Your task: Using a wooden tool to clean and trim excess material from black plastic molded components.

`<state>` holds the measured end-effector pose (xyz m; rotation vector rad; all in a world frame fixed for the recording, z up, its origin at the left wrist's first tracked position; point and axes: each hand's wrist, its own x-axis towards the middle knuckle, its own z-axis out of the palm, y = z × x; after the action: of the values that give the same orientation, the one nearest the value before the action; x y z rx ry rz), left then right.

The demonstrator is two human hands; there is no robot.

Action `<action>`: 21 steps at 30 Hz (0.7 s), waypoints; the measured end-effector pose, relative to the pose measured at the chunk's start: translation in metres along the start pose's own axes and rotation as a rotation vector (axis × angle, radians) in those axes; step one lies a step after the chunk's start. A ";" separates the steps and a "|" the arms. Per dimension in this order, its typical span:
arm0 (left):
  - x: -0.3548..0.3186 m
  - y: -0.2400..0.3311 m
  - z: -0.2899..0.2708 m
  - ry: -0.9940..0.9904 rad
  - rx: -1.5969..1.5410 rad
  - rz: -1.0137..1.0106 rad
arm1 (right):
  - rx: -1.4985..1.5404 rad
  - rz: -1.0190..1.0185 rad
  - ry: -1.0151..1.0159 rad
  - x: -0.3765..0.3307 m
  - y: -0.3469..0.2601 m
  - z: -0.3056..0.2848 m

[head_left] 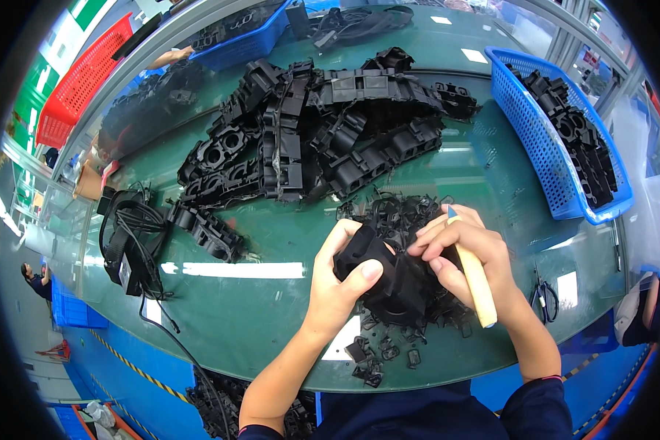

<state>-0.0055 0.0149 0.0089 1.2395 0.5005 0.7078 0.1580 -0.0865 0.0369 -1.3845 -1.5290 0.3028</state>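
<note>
My left hand is closed around a black molded plastic part, thumb on its near face and forefinger along its upper edge. To its right, my right hand grips a yellow-handled hand tool. Its handle slants down toward me, and a small blue piece shows at the upper end. The tool's working end cannot be made out among the fingers. My right fingertips are close to the part's right side. Under and around the part lies a heap of small black plastic scraps.
Behind the scraps is a pile of long black molded parts on the green tabletop. A blue basket of black parts stands right, above dark-handled cutters. Left lies a cabled black device; another person's hand shows far left.
</note>
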 end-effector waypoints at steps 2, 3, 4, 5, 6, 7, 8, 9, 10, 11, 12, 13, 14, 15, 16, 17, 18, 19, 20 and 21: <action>-0.001 0.001 0.001 0.005 0.002 0.004 | -0.115 -0.059 0.003 -0.002 0.001 0.001; -0.001 0.001 0.001 0.008 -0.002 0.006 | -0.109 -0.061 0.008 -0.003 0.000 0.001; -0.001 0.001 0.001 0.011 -0.007 0.008 | -0.103 -0.062 0.013 -0.002 -0.002 0.002; -0.001 0.003 0.003 0.006 -0.027 0.023 | -0.097 -0.062 0.017 -0.001 -0.003 0.002; -0.002 0.005 0.007 0.001 -0.047 0.038 | -0.043 -0.030 0.028 -0.002 -0.003 0.002; -0.001 0.006 0.009 -0.005 -0.067 0.053 | 0.011 0.002 0.040 -0.003 -0.003 0.003; -0.001 0.008 0.009 -0.034 -0.105 0.034 | 0.065 0.034 0.052 -0.004 -0.003 0.003; -0.001 0.009 0.009 -0.062 -0.143 0.015 | 0.146 0.050 0.109 -0.006 -0.003 0.005; -0.001 0.010 0.009 -0.093 -0.183 -0.005 | 0.225 0.067 0.167 -0.007 -0.003 0.007; -0.001 0.009 0.008 -0.110 -0.149 0.018 | 0.305 0.083 0.225 -0.007 -0.003 0.009; -0.001 0.006 0.007 -0.128 -0.115 0.041 | 0.228 0.087 0.163 -0.010 -0.001 0.004; -0.003 0.003 0.005 -0.142 -0.081 0.064 | 0.207 0.079 0.145 -0.011 -0.001 0.002; -0.004 0.001 0.004 -0.148 -0.011 0.104 | 0.186 0.070 0.126 -0.010 -0.002 0.000; -0.006 -0.001 0.002 -0.155 0.038 0.118 | 0.166 0.062 0.108 -0.009 -0.003 -0.002; -0.007 0.001 0.003 -0.167 0.056 0.099 | 0.270 0.031 0.122 -0.007 -0.005 -0.001; -0.007 0.003 0.003 -0.179 0.074 0.079 | 0.224 0.021 0.134 -0.006 -0.008 0.001; -0.007 0.004 0.003 -0.195 0.060 0.056 | 0.178 0.011 0.147 -0.006 -0.012 0.003; -0.006 0.006 0.003 -0.209 0.048 0.033 | 0.135 -0.001 0.158 -0.005 -0.014 0.004; -0.006 0.007 0.002 -0.223 0.035 0.009 | 0.040 -0.075 0.121 -0.005 -0.012 -0.001; -0.006 0.006 0.001 -0.250 0.022 0.032 | 0.039 -0.102 0.175 -0.006 -0.012 0.000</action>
<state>-0.0102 0.0115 0.0150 1.3375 0.2834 0.5651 0.1498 -0.0949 0.0423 -1.2637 -1.4354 0.1443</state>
